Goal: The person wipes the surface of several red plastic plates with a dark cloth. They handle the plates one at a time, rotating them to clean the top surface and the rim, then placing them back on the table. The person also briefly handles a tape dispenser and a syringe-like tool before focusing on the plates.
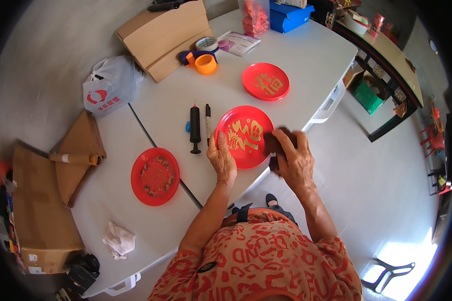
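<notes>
- The left hand pinches the near-left rim of a red plate with gold decoration, fingers closed on the edge to steady it against the grey table.
- The right hand is closed around a dark brown cloth, pressing it on the plate's right edge, just across from the left hand's hold.
- Wiping well, I judge, means keeping that left pinch firm so the plate cannot spin, and sweeping the cloth inward from the rim.
- The plate sits close to the table's near edge, right under the cloth hand; a hard outward push could slide it off.
- Just left of the holding hand lie a black hand pump and a black marker, close enough to be knocked.
- Further left sits a second red plate; beyond the held plate, a third red plate, with bare tabletop between them for sliding.
</notes>
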{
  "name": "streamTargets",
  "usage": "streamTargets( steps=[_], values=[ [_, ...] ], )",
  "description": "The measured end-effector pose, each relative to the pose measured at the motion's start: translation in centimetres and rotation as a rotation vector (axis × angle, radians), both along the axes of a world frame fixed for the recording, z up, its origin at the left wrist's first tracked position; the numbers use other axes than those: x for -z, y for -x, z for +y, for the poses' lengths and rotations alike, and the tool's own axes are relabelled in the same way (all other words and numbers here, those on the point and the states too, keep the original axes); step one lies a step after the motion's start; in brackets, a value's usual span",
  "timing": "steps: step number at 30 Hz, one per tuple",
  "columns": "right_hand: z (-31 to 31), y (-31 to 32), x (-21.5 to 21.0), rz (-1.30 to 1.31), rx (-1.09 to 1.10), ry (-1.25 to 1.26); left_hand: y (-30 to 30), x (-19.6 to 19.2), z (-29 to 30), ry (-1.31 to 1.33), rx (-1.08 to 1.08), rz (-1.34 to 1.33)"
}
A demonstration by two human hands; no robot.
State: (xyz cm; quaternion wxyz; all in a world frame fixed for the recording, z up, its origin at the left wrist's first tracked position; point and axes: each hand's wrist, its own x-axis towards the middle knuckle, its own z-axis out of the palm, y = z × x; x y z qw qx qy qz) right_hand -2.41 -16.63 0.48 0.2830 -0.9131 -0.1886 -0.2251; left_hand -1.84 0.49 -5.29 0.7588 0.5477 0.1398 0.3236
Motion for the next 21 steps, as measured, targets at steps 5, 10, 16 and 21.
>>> streamTargets(
  steps=[5,10,16,21],
  values=[
    [2.8,-1.3,2.3,-0.226,-0.057,0.142,0.6,-1.2,-1.3,0.141,-0.018,-0.055],
    [3.4,2.1,3.3,-0.033,-0.375,0.055,1.8,-2.5,-1.2,0.124,-0.028,-0.011],
    [1.2,1.2,1.2,-0.159,-0.519,0.032,2.4,-3.9,-1.1,0.285,-0.023,-0.034],
    [1.3,-1.5,1.2,-0.448,-0.407,0.074,2.7,-5.8,-1.5,0.357,0.083,-0.085]
  ],
)
